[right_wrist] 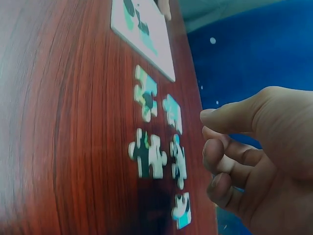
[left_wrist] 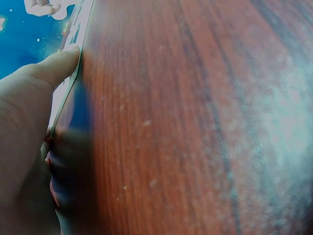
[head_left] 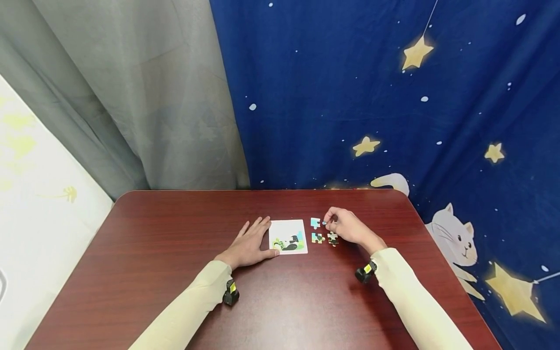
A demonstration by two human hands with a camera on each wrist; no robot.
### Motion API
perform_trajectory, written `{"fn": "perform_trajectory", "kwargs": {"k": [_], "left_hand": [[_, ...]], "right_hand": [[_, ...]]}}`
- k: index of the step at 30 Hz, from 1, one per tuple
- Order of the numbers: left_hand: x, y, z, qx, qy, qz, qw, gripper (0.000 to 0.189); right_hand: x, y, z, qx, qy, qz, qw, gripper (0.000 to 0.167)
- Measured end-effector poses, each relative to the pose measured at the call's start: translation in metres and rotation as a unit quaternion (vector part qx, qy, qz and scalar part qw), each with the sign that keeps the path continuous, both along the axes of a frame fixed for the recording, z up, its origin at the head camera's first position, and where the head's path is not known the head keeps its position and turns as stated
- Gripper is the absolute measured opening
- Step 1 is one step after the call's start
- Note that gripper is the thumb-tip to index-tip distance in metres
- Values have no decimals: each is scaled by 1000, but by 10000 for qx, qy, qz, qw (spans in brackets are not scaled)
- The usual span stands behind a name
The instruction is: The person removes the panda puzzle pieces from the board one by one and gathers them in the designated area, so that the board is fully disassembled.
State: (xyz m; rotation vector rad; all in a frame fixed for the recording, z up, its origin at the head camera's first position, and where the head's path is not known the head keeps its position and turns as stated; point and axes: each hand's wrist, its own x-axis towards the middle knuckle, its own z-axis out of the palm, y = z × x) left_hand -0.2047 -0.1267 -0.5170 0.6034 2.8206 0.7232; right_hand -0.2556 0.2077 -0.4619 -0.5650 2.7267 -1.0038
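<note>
My left hand [head_left: 249, 247] lies flat with spread fingers at the left edge of a white square puzzle board [head_left: 283, 230]. Its thumb rests on the board's lower left corner. Part of a black, green and blue picture fills the board's lower part. Over the loose jigsaw pieces right of the board, my right hand [head_left: 350, 228] hovers with bent fingers. In the right wrist view its thumb and fingers are apart from the pieces, with nothing seen between them. Several pieces lie there, among them a green-blue piece [right_wrist: 145, 93] and a black-and-white piece [right_wrist: 147, 154].
The dark red wooden table [head_left: 280, 301] has rounded far corners. Behind it hang a grey curtain [head_left: 183, 97] and a blue curtain [head_left: 315, 87] with stars. A black wrist camera [head_left: 231, 293] sits on the left sleeve, and another wrist camera [head_left: 364, 273] on the right.
</note>
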Motion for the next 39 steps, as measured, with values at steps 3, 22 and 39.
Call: {"fn": "perform_trajectory", "kwargs": {"k": [3,22,39], "left_hand": [[-1,-1,-3,-13,-18,27,10000,103],[0,0,0,-40,-59,55,10000,102],[0,1,-1,-69,-92,36,9999,103]], "right_hand": [[0,-9,1,45,1,74,10000,7],[3,-57,-4,845,13,774,9934,12],[2,-69,-13,886,-223,779,9928,17]]}}
